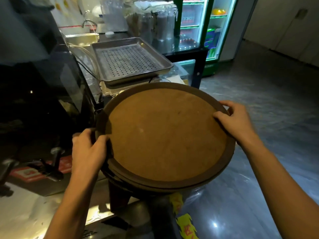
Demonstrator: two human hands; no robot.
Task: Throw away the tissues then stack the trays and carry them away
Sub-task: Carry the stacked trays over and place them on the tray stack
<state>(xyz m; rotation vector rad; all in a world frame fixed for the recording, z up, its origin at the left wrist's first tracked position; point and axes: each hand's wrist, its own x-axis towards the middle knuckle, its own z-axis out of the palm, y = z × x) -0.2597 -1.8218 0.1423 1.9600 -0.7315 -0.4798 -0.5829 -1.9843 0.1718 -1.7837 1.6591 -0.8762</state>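
Left hand (88,150) and right hand (236,121) pinch opposite rims of the stacked round brown cork-topped trays (165,135), thumbs on top, keeping them level for carrying.

Head camera looks down, close over both hands (89,149)

Café counter: lit drinks fridge (198,23), perforated steel tray (129,61).

A lit drinks fridge (203,26) glows beyond a steel counter (25,209); glossy grey floor (276,118).
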